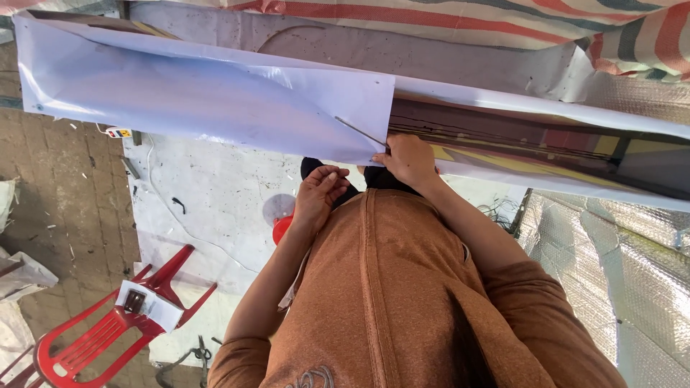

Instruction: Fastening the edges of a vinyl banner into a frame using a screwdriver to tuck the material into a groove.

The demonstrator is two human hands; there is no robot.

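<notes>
1. The right hand [410, 159] is closed in a pinch on the lower edge of a white sheet [215, 100], thumb and fingers pressed together at the sheet's corner
2. A thin metal rod [359, 131] slants up and to the left from that hand across the sheet; whether the fingers grip it too cannot be told
3. The sheet hangs over a long panel [517, 140] that runs from upper left to lower right; dark and yellow bands of the panel show where the sheet does not cover it
4. The left hand [320, 190] sits just below the sheet's edge, near the right hand but apart from it, fingers curled loosely inward, holding nothing that can be seen
5. Both arms wear brown sleeves [517, 287], as does the torso below
6. A red chair [108, 334] stands at lower left on a brick floor, with a small white box [144, 302] on its seat
7. A red round thing [282, 228] shows partly behind the left forearm
8. A striped tarp [503, 18] lies across the top, and silver foil [618, 259] fills the right side
</notes>
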